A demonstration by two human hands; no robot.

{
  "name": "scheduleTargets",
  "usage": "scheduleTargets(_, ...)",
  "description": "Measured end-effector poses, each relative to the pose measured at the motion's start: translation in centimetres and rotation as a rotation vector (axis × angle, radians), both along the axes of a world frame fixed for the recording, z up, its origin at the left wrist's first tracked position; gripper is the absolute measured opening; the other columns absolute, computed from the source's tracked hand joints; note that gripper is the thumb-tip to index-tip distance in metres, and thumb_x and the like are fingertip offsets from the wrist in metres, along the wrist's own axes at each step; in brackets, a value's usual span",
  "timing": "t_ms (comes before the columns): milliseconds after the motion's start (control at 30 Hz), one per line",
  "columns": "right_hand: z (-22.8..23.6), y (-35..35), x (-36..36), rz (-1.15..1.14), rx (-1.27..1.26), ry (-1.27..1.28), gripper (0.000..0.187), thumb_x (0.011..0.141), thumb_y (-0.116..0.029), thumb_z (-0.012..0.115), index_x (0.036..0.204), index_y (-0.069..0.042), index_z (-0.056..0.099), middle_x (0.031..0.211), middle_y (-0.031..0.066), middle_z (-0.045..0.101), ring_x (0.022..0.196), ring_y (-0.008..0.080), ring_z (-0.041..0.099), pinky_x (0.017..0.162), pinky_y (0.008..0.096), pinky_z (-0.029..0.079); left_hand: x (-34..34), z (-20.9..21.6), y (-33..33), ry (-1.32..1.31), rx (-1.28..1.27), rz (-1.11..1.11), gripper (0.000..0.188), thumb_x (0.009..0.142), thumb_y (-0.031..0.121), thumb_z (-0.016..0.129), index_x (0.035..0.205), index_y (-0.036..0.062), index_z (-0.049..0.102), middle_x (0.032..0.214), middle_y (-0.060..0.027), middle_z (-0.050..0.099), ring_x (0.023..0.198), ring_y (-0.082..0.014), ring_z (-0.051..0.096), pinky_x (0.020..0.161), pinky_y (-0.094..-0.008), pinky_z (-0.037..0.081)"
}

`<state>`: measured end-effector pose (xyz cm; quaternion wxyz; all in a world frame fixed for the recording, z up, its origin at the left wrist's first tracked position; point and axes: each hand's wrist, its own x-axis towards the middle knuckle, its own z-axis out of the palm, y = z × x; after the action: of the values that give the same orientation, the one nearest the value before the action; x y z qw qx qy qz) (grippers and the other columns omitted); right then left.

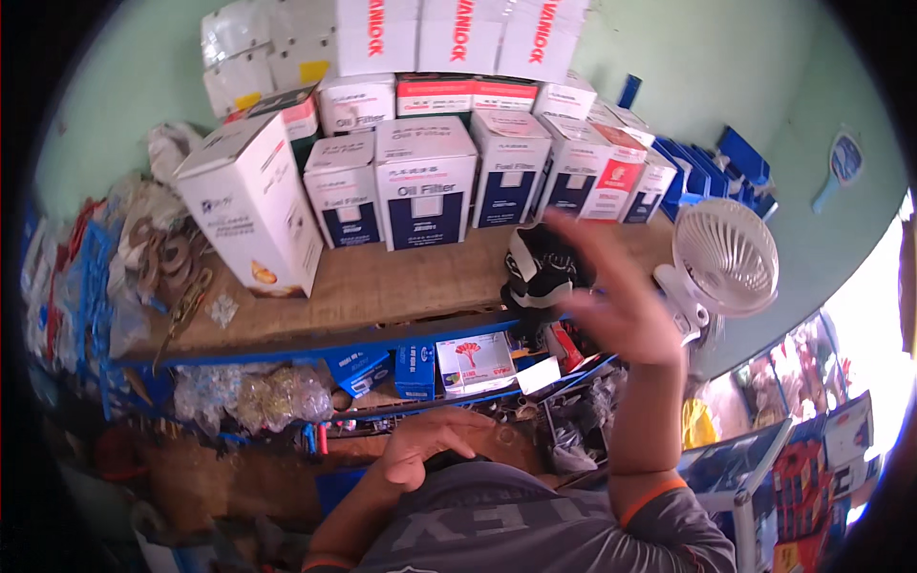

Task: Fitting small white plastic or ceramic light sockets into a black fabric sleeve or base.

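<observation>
Black-and-white item [541, 271], soft-looking, sits at the shelf's front edge, at ten o'clock from the right hand [619, 304]. That hand is blurred, thumb and fingers spread in a released pose; whether it touches the item, I cannot tell. At eight o'clock from it, the left hand [425, 445] rests by the waist, fingers loosely bent; its grip I cannot tell. A white fan [726, 256] stands at two o'clock from the right hand; the large white-and-navy box [423, 172] stands on the wooden shelf [382, 286] at ten.
</observation>
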<state>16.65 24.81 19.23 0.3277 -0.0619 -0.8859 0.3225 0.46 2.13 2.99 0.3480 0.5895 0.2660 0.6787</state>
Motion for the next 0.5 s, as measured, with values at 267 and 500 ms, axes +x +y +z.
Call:
scheduleTargets(267, -5.3, 2.0, -0.1, -0.489, 0.179, -0.197, 0.027, 0.086, -0.019, 0.070, 0.104, -0.004, 0.058, 0.105, 0.0183, 0.056, 0.100, 0.0393, 0.055, 0.083, 0.0447, 0.045, -0.4, 1.3, 0.1, -0.112, -0.386, -0.165, 0.107, 0.077, 0.085, 0.044, 0.142, -0.0001, 0.041, 0.137, -0.0236, 0.051, 0.128, -0.0327, 0.050, 0.102, -0.0428, 0.044)
scheduleTargets(500, -5.3, -9.9, -0.1, 0.087, 0.448, 0.006, 0.029, 0.075, -0.025, 0.075, 0.099, -0.011, 0.065, 0.123, 0.0150, 0.055, 0.119, 0.0319, 0.053, 0.105, 0.0549, 0.038, 3.3, 3.5, 1.3, -0.183, -0.320, -0.123, 0.089, 0.088, 0.058, 0.055, 0.152, 0.0092, 0.018, 0.151, -0.0148, 0.036, 0.135, -0.0286, 0.046, 0.112, -0.0470, 0.038)
